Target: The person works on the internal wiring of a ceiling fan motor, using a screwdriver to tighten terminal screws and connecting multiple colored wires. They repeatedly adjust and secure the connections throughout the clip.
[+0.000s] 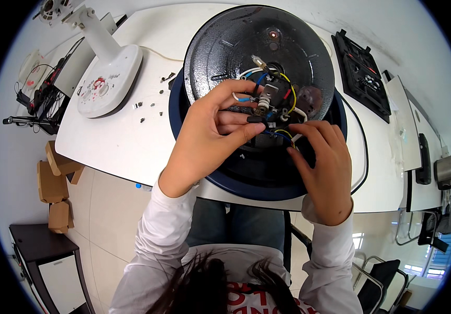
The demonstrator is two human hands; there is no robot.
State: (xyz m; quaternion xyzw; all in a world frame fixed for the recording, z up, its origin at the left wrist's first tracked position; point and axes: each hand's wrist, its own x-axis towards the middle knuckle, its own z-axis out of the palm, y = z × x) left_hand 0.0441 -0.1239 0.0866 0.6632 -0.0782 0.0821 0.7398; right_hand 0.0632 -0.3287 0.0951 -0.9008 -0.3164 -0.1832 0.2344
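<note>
A round black metal disc [212, 55] leans up at the back of a dark blue round housing [267, 192], like an opened appliance. Blue, yellow, white and red wires [292, 91] run among metal terminals at its centre. My left hand [199, 125] reaches in from the left, thumb and fingers closed on a small black wire connector [255, 120]. My right hand [324, 154] comes from the right, with thumb and forefinger pinching thin wires [287, 134] just beside that connector. Both hands partly cover the terminals and the housing's inside.
Left on the white table [94, 149] stands a white fan base [115, 68], with several small metal parts [143, 120] nearby. A black tool case [364, 76] lies open at the right. A black cable [365, 162] curves along the right edge. Cardboard boxes [53, 180] are stacked on the floor.
</note>
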